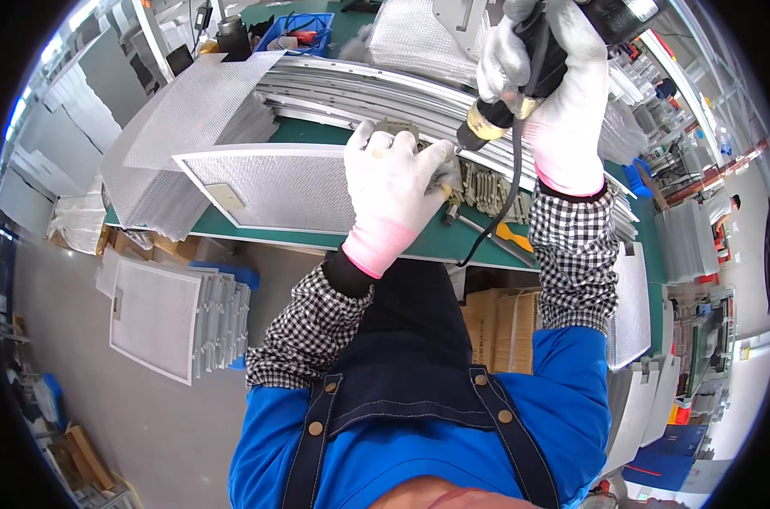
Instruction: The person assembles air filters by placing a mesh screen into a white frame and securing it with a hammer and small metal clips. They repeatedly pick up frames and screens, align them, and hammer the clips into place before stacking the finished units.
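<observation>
My left hand (392, 182), in a white glove with a pink cuff, is closed over the right end of a framed silver mesh panel (283, 188). The panel stands tilted at the bench's front edge and has a small pale plate (225, 197) on its face. My right hand (567, 106), gloved the same way, grips a black corded power screwdriver (485, 124). Its nose points down and left, close to my left fingertips. What lies under those fingertips is partly hidden. Beside them is a pile of small metal brackets (493, 188).
A hammer (495, 238) and an orange-handled tool (515, 237) lie near the green bench's edge. Long metal strips (368, 93) run behind. Mesh sheets (190, 110) are stacked at left, and a blue bin (304, 36) stands at the back. Framed panels (154, 318) lean below the bench.
</observation>
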Motion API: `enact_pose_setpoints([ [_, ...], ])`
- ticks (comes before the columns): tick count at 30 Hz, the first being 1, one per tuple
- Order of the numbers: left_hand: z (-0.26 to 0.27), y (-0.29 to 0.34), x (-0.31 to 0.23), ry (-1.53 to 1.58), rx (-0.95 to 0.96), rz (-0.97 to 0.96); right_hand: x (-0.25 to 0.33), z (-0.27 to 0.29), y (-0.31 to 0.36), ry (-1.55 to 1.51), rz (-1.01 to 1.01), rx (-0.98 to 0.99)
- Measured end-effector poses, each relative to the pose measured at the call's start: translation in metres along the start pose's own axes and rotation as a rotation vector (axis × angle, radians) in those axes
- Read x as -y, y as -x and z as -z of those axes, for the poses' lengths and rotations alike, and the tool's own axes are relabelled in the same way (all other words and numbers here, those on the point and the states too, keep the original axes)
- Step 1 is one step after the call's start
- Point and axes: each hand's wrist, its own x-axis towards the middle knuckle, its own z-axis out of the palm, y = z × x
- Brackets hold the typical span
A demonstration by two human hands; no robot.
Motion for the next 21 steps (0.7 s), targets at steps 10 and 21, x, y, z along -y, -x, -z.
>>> enact_pose_setpoints([
  [10, 0.005, 0.0, -0.003, 0.025, -0.002, -0.005, -0.005, -0.01, 0.0, 0.008, -0.074, 0.032],
  [21, 0.003, 0.001, -0.001, 0.034, -0.036, -0.02, -0.01, -0.01, -0.005, -0.068, -0.102, 0.072],
])
